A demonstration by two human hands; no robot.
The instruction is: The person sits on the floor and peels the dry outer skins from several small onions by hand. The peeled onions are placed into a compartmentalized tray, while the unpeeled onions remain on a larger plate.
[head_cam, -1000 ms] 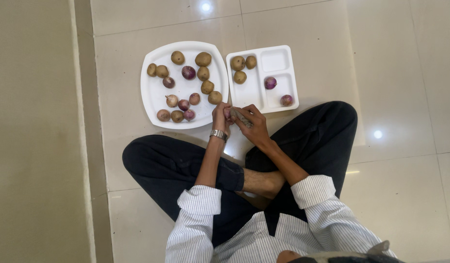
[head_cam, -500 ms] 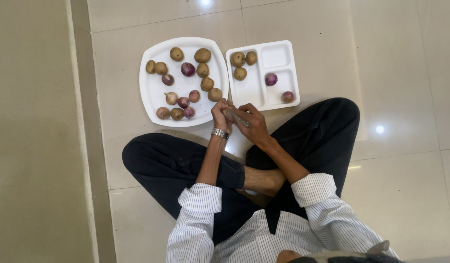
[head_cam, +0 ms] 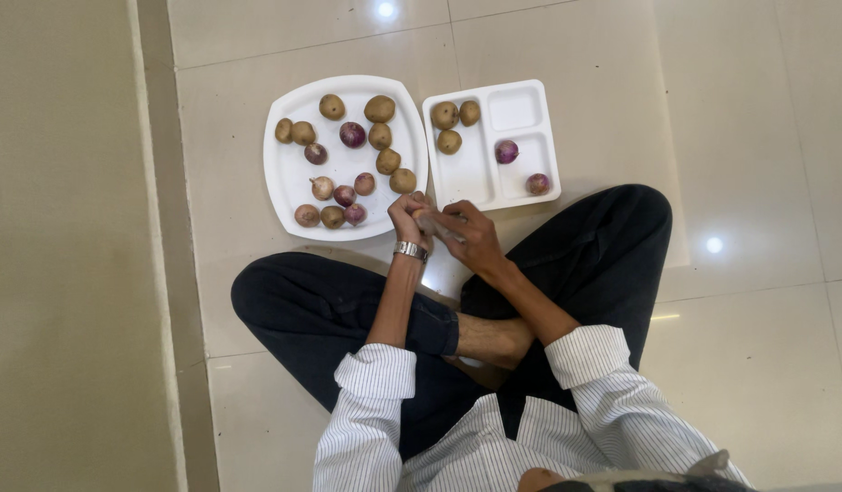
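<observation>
I am seeing the left hand [head_cam: 408,217] and right hand [head_cam: 469,235] closing together around a small, mostly hidden item [head_cam: 428,220] beside the square white plate [head_cam: 289,178]; they are sitting slightly lower than earlier.

No pkgs, labels, signs or screens anywhere in view.

Glossy, smooth floor tiles [head_cam: 566,36] mirror the ceiling lights; the white plate [head_cam: 289,173] and compartment tray [head_cam: 475,173] look like smooth plastic; the wristwatch [head_cam: 409,250] is shiny metal; the striped shirt [head_cam: 585,428] is matt cloth
</observation>
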